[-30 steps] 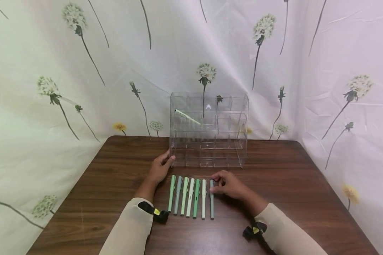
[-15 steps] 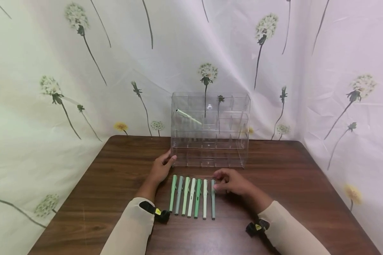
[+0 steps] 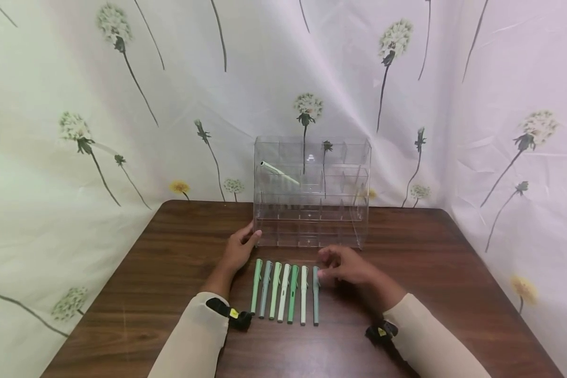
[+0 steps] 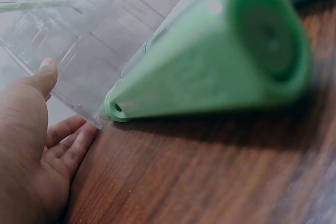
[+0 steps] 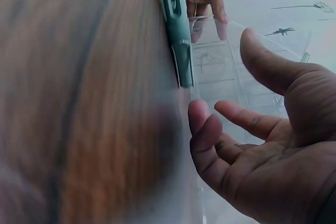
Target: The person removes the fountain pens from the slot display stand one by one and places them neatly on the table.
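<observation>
A clear plastic organizer (image 3: 307, 219) with tiered compartments stands at the back of the table. My left hand (image 3: 238, 249) grips its lower left corner, thumb on the near side and fingers around the edge. One pale green pen (image 3: 280, 172) leans inside an upper left compartment. In front, several capped pens lie side by side, from a green pen (image 3: 255, 289) at the left to a grey-blue pen (image 3: 316, 304) at the right. Beside that last pen's cap is my right hand (image 3: 349, 266). The right wrist view shows its thumb and fingers spread apart, holding nothing.
The dark wood table (image 3: 170, 315) ends at a patterned curtain (image 3: 170, 79) behind and on both sides. The green pen's near end (image 4: 273, 40) looms large in the left wrist view. A black wrist camera (image 3: 381, 333) sits on the right sleeve.
My right hand has drawn slightly right and away from the cap of the grey-blue pen. The left hand keeps its grip on the organizer. The pens lie as before.
</observation>
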A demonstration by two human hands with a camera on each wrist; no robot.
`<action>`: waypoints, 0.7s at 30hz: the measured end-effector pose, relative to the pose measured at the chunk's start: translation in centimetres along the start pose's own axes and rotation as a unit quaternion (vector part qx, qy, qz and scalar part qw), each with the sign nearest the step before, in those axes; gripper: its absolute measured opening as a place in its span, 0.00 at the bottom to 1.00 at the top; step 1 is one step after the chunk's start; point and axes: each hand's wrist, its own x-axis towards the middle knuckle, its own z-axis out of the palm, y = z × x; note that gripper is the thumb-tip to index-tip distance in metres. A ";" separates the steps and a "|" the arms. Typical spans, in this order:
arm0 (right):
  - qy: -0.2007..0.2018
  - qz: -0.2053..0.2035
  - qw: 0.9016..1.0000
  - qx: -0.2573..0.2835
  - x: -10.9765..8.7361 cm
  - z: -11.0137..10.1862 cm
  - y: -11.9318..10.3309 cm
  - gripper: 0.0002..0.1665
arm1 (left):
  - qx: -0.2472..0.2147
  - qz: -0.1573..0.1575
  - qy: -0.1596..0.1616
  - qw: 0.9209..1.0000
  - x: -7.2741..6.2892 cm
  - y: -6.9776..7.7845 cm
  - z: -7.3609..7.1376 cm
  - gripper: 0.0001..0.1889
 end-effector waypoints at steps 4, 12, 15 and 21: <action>0.001 0.015 1.000 -0.014 0.1 -0.6 -0.5 0.38 | 0.000 -0.002 -0.006 1.000 -0.1 0.3 -0.2 0.34; -0.012 0.014 1.000 -0.015 0.4 -1.6 -1.9 0.40 | -0.006 -0.004 -0.003 1.000 -0.5 0.0 -0.2 0.33; -0.010 0.016 1.000 -0.021 0.8 -2.3 -2.8 0.39 | -0.008 -0.004 -0.002 1.000 -0.4 0.0 -0.2 0.33; 0.003 -0.001 0.999 -0.038 1.7 -3.7 -4.7 0.31 | -0.010 -0.001 -0.005 1.000 -0.3 0.3 -0.2 0.34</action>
